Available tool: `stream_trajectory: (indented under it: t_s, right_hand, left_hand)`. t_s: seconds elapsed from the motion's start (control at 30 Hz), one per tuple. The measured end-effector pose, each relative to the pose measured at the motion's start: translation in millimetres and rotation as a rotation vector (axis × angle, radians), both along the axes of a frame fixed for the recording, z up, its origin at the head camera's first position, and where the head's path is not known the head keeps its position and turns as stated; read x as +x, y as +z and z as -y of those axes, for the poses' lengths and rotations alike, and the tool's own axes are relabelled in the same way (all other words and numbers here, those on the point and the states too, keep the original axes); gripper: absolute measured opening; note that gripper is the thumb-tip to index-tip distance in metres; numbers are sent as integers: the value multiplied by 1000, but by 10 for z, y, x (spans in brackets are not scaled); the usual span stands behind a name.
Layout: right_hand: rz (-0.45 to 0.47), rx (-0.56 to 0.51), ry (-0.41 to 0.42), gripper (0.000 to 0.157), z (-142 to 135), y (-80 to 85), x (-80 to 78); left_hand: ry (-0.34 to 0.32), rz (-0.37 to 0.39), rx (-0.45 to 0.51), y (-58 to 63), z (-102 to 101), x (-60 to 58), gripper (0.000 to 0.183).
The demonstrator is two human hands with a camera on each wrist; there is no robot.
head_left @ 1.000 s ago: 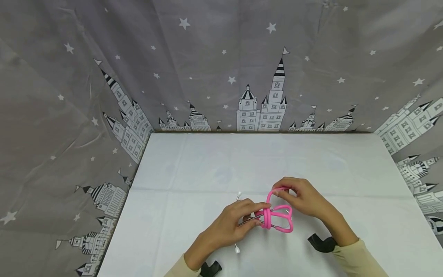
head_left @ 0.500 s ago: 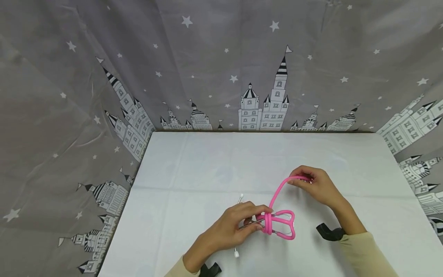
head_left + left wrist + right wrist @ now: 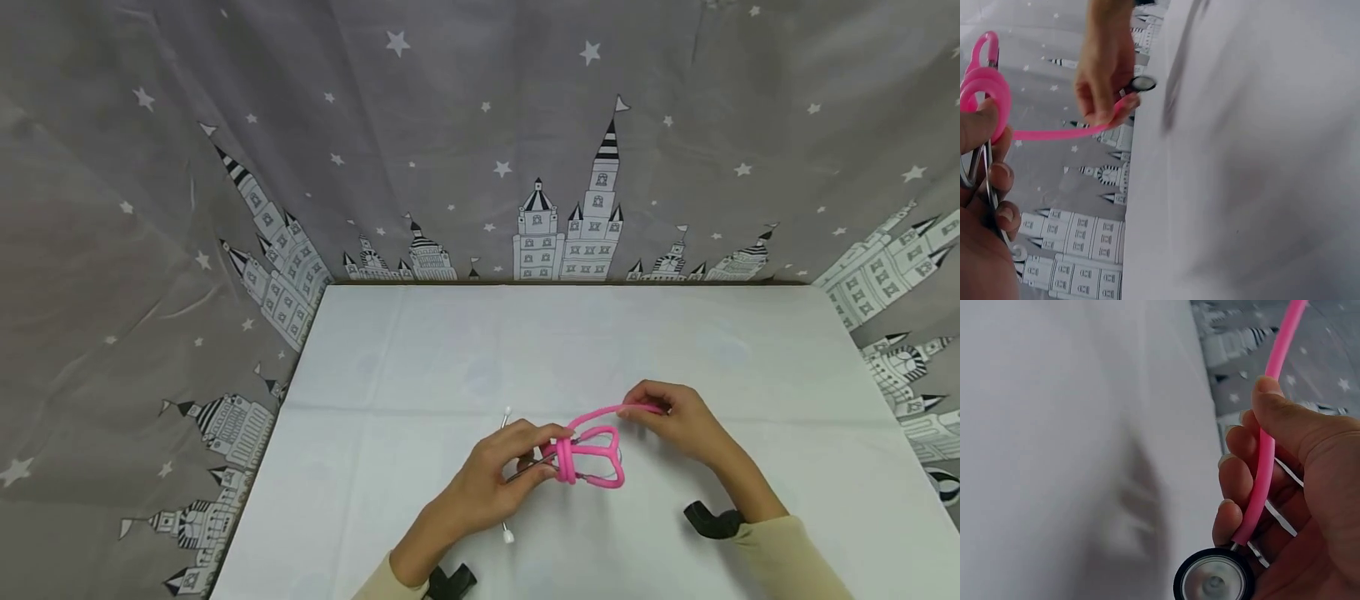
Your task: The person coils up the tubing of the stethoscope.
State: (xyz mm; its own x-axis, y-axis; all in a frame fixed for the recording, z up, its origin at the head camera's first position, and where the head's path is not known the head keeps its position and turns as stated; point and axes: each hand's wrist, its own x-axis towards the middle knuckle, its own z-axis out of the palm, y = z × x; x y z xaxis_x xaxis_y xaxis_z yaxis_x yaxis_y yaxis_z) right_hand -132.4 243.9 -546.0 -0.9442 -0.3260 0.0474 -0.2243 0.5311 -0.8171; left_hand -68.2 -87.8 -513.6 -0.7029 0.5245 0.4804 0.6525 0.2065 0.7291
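Note:
A pink stethoscope [image 3: 566, 461] is held just over the white table, its tubing wound round its folded bundle and metal ear tubes. My left hand [image 3: 491, 475] pinches the wound part between thumb and fingers; in the left wrist view the metal tubes [image 3: 988, 181] run down across the palm. White ear tips [image 3: 507, 537] stick out beyond the hand on either side. My right hand [image 3: 678, 421] grips the free tail of tubing, which runs fairly straight from the coil. Below its fingers in the right wrist view hangs the round, black-rimmed chest piece [image 3: 1213, 578].
A white-covered table [image 3: 420, 350] lies under both hands. Grey cloth [image 3: 450, 108] printed with castles and stars rises behind it and along the sides. Black curved pieces [image 3: 712, 521] sit at both wrists, by the beige sleeves.
My right hand has drawn the tubing tail out to the right, up and then slightly down, away from the coil. The left hand keeps its grip and has shifted slightly left and up.

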Motion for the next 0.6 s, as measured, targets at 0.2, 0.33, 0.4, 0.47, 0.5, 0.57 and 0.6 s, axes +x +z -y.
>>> stream_trajectory:
  t_s: [0.2,0.33,0.4,0.47,0.5,0.57,0.6]
  right_hand:
    - [18,-7,112,12,173,-170,210]
    - [40,-10,154,14,278,-188,378]
    - [43,-13,172,16,314,-168,452]
    - [40,-24,191,15,341,-146,518]
    - [39,-31,202,15,350,-138,547]
    - [43,-46,225,15,374,-130,604]
    - [47,-56,238,15,388,-124,634]
  left_hand:
    - [105,48,29,10,75,-63,47]
    - [164,56,22,19,103,-81,47]
    - [196,59,20,21,115,-86,47]
    - [220,63,19,13,123,-98,47]
    - [230,64,17,10,127,-102,47]
    - [245,69,15,3,130,-111,47]
    - [249,68,13,-1,129,-116,48]
